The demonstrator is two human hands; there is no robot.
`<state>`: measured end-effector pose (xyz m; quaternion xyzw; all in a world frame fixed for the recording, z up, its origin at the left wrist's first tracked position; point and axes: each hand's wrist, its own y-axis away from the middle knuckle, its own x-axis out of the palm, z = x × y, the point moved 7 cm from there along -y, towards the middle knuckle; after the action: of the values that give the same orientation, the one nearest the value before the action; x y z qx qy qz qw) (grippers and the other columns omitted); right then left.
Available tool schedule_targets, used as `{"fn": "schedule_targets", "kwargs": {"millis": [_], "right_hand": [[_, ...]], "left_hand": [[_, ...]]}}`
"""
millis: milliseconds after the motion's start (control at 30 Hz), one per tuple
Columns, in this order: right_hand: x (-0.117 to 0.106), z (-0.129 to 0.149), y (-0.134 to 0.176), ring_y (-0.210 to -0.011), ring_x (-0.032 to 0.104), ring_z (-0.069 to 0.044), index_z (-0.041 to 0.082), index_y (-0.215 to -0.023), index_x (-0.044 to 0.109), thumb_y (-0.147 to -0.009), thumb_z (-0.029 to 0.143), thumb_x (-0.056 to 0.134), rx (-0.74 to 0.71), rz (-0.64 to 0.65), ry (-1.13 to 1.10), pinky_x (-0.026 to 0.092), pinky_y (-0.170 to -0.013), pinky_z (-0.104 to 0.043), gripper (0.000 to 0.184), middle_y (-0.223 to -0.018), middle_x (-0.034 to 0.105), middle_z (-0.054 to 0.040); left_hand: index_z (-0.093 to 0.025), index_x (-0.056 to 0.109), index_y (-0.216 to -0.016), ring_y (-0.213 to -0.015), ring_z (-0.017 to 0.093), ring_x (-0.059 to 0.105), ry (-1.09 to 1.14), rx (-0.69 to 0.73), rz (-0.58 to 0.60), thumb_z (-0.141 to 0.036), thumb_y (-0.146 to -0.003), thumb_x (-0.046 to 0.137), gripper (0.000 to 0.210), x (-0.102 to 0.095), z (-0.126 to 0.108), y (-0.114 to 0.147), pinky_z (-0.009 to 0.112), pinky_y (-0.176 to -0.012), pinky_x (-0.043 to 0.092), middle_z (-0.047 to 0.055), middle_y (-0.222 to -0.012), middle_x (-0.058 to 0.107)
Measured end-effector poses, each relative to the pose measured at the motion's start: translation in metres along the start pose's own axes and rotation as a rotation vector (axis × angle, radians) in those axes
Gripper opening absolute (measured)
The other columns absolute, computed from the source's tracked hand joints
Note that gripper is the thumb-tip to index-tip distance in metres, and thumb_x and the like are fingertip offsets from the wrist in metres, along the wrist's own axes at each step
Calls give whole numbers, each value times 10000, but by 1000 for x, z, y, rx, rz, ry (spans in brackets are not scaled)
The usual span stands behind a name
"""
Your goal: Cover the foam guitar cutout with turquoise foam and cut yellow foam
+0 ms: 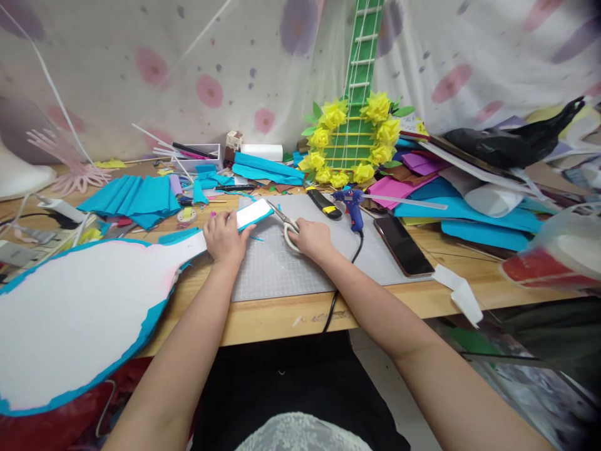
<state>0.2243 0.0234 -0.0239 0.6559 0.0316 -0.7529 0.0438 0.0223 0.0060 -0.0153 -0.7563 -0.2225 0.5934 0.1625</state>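
White guitar-shaped board, edged in blue, from the left edge of the frame to its centre. Looks at risk of a nicked tip from a slip of the scissors, or of tipping, given a wide body past the front of the desk at lower left. Left fingers closed around the narrow neck; right fingers wrapped on the scissor handles, blades at the neck's end. Further right, glue gun on a grey mat.
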Motion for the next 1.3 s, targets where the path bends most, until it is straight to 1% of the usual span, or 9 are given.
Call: {"fn": "schedule_targets", "kwargs": {"millis": [233, 400, 633, 767, 867, 967, 1033, 1167, 1300], "right_hand": [[-11, -32, -10, -927, 644, -255, 164, -1059, 604, -909, 469, 390, 126, -94, -33, 420, -746, -315, 402, -982, 694, -130], [-16, -48, -17, -988, 617, -271, 139, -983, 653, -879, 353, 451, 104, -148, 29, 409, -808, -339, 312, -1018, 678, -148], [-15, -48, -15, -1020, 595, -274, 120, -1028, 664, -833, 325, 530, 108, -142, -29, 430, -827, -340, 313, -1066, 656, -165], [-20, -40, -14, -1045, 587, -240, 161, -984, 683, -878, 288, 482, 67, -240, -252, 436, -847, -320, 260, -1060, 669, -117], [-4, -37, -22, -885, 644, -175, 167, -972, 680, -918, 287, 416, 53, -140, -614, 471, -767, -275, 295, -992, 702, -77], [16, -36, -30, -754, 662, -131, 158, -1060, 659, -925, 268, 378, 81, -28, -910, 494, -678, -244, 331, -1012, 709, -69], [19, -34, -31, -810, 670, -135, 183, -1109, 656, -886, 203, 416, 37, -48, -920, 503, -737, -256, 329, -1043, 709, -48], [12, -22, -25, -1023, 636, -176, 264, -1124, 679, -776, 77, 456, -128, -106, -756, 459, -913, -297, 454, -1065, 710, 17], [11, -9, -19, -1070, 618, -162, 253, -1235, 616, -779, 60, 425, -168, -4, -713, 445, -926, -263, 530, -1153, 677, 17]], "left_hand": [[-170, 589, -1188, -1102, 340, 467, -8, 56, 4, -422, -767, 637, 493, -2, -7, 2, 483, -957, 315, 152, -1180, 581], [-189, 550, -1248, -1128, 338, 450, -18, 169, 3, -307, -773, 630, 496, -4, -21, 5, 505, -992, 282, 138, -1228, 564], [-185, 578, -1220, -1115, 318, 474, 26, 369, 16, -337, -778, 630, 470, -1, -34, 9, 484, -991, 293, 128, -1202, 596], [-199, 578, -1228, -1109, 304, 482, 74, 451, -22, -387, -820, 575, 449, -3, -38, 11, 468, -976, 303, 127, -1196, 600], [-188, 580, -1232, -1107, 297, 482, 76, 488, -76, -420, -840, 542, 457, -6, -41, 13, 455, -972, 302, 136, -1188, 604], [-184, 580, -1236, -1110, 292, 477, 69, 494, -113, -447, -857, 508, 467, -8, -43, 14, 450, -983, 289, 138, -1183, 608], [-183, 582, -1236, -1108, 290, 476, 72, 496, -116, -458, -865, 491, 471, -8, -44, 14, 449, -985, 285, 140, -1180, 609], [-188, 592, -1222, -1106, 296, 472, 86, 475, -99, -474, -859, 489, 473, -5, -42, 13, 458, -983, 284, 148, -1181, 600], [-211, 598, -1214, -1106, 307, 466, 93, 413, -71, -500, -854, 479, 476, -4, -36, 11, 486, -986, 274, 149, -1194, 583]]}}
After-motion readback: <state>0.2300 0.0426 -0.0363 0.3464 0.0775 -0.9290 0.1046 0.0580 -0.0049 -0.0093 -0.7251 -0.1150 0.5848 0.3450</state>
